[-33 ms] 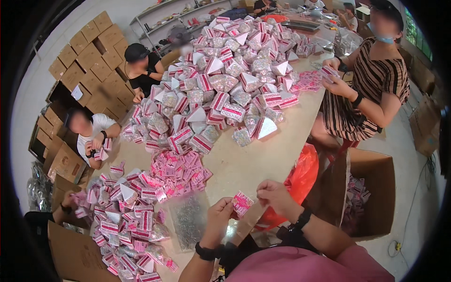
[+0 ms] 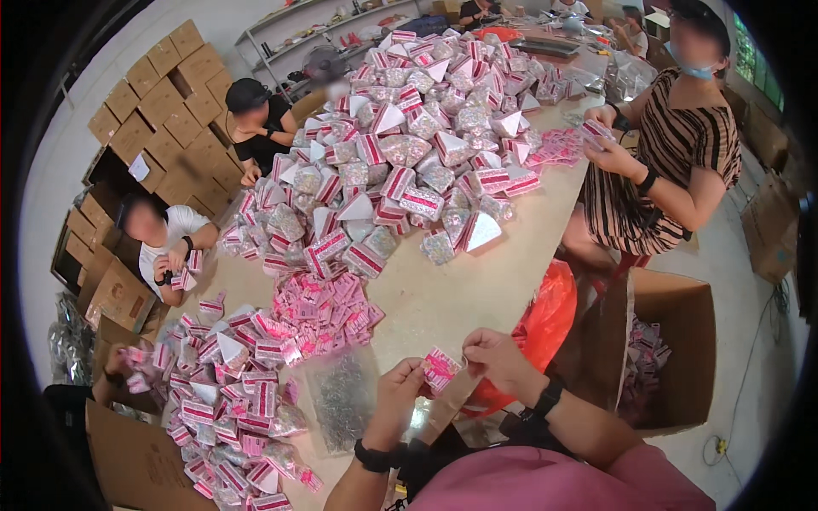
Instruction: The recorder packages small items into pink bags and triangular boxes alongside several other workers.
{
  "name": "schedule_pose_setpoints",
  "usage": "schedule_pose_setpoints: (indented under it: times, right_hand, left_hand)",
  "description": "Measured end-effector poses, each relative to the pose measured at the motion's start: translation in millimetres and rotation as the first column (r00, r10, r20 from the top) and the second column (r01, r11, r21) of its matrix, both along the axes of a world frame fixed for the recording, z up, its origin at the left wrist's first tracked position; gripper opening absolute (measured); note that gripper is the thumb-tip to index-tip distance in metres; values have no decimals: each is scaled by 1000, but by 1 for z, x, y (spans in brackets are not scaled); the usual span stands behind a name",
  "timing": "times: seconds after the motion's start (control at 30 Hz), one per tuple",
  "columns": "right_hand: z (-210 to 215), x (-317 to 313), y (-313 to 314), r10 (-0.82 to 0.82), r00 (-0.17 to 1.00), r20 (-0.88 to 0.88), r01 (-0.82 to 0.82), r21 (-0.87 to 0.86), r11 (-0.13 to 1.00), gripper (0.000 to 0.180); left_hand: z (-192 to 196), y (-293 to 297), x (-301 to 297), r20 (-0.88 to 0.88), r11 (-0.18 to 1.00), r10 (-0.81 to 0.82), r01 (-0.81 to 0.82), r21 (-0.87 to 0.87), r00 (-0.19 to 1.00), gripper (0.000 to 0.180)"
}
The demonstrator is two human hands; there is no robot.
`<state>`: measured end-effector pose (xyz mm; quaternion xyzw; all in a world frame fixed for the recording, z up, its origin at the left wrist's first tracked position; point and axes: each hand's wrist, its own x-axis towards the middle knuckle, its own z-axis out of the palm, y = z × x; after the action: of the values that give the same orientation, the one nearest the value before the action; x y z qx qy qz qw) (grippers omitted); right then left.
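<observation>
My left hand and my right hand pinch a small pink printed card between them, over the near edge of the long table. Both wrists wear black bands. Just left of my left hand lies a clear plastic bag with glittery filling. Beyond it sits a loose heap of the same pink cards.
A big mound of pink-and-white triangular packets fills the table's middle, with a smaller pile at the near left. An orange-red bag and an open cardboard box stand to my right. Three other people work around the table; stacked cartons line the left wall.
</observation>
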<state>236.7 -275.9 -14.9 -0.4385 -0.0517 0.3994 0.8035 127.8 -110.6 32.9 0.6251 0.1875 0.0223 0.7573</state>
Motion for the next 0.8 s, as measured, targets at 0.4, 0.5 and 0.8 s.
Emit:
schedule_pose_setpoints:
  times: [0.4,0.5,0.8]
  right_hand:
    - [37,-24,8,77,981,-178,-5,371,929,10]
    - [34,-25,7,52,998,-30,-38,342,939,9]
    - [57,-49,9,49,998,44,-56,179,982,10]
  left_hand:
    - [-16,-5,-27,-83,992,-89,96,82,993,21]
    - [-4,-14,-29,92,829,-8,-44,557,996,25]
    - [51,-23,-21,365,397,-232,-255,882,902,10]
